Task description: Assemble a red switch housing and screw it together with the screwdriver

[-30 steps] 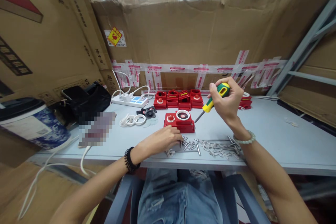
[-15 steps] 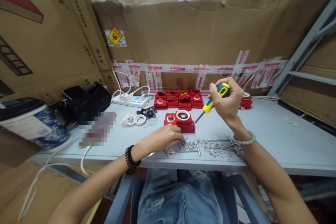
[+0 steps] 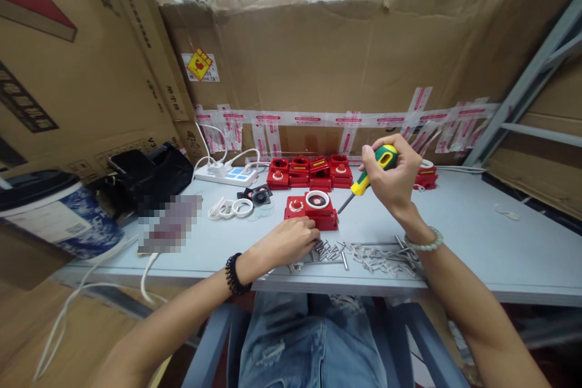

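Note:
My right hand is wrapped round a green and yellow screwdriver, its shaft slanting down to the left. The tip is close to the right end of a red box bearing a red knob and a white ring. In front of that box, my left hand lies palm down, fingers bent together at the left edge of a pile of screws. Its fingertips are partly hidden, so what they pinch does not show. Right of the screws lie small pale parts and metal rods.
Several red boxes stand in a row at the back, with another red box at right. White rings, black round parts and a power strip are to the left. A bucket stands at the table's left end.
My left hand has shifted slightly to the right along the edge of the screw pile. The right hand and screwdriver have hardly moved.

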`<state>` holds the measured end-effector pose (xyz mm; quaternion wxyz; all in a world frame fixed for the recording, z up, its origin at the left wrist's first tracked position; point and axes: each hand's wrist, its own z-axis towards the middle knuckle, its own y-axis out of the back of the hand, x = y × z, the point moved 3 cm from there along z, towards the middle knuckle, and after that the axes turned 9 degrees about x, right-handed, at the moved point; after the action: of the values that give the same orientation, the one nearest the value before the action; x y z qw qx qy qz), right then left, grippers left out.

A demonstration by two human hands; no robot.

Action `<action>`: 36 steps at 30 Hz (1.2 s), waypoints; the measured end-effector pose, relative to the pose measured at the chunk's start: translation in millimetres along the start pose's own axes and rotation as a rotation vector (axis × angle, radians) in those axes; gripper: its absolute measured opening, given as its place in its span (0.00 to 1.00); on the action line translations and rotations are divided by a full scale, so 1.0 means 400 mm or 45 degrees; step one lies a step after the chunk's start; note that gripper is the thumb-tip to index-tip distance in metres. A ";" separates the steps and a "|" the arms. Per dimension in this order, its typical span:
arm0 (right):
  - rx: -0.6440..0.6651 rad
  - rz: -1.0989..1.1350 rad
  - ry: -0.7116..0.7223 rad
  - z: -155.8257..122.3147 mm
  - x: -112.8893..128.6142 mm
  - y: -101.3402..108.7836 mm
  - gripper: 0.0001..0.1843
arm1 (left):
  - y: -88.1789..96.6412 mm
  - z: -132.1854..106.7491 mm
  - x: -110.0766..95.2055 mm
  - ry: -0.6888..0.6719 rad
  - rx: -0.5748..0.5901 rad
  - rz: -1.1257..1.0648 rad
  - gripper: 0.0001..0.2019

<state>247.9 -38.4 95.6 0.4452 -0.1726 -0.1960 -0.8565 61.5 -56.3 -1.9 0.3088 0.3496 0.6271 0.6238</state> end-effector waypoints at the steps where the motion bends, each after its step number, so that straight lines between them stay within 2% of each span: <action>1: 0.000 0.002 -0.002 0.000 0.000 0.000 0.09 | -0.001 0.002 -0.002 0.009 -0.005 0.001 0.09; 7: -0.003 0.089 -0.028 0.000 0.003 -0.001 0.10 | 0.003 0.000 -0.003 0.025 -0.048 -0.057 0.08; 9: -0.023 0.185 -0.056 -0.002 0.007 -0.002 0.10 | 0.018 -0.006 0.008 -0.007 -0.180 -0.243 0.06; 13: -0.114 0.311 -0.081 -0.010 0.014 -0.001 0.10 | 0.046 -0.005 0.043 -0.054 -0.624 -0.758 0.06; 16: -0.168 0.320 -0.077 -0.014 0.012 0.002 0.10 | 0.042 0.009 0.062 -0.020 -0.766 -1.027 0.08; 20: -0.209 0.295 -0.062 -0.017 0.004 0.001 0.10 | 0.033 0.021 0.065 -0.022 -0.769 -1.195 0.10; 25: -0.218 0.287 -0.046 -0.020 0.001 -0.002 0.09 | 0.036 0.020 0.059 -0.096 -0.756 -1.250 0.09; 29: -0.203 0.245 -0.036 -0.022 0.010 -0.002 0.10 | 0.030 0.022 0.063 -0.086 -0.759 -1.280 0.09; 36: -0.214 0.240 0.106 -0.029 0.033 0.003 0.09 | 0.015 0.028 0.069 -0.032 -0.712 -1.386 0.09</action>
<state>240.1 -53.8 91.9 0.5154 -0.1913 -0.0880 -0.8307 55.5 -27.4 4.9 0.6707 -0.1080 0.5246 0.5132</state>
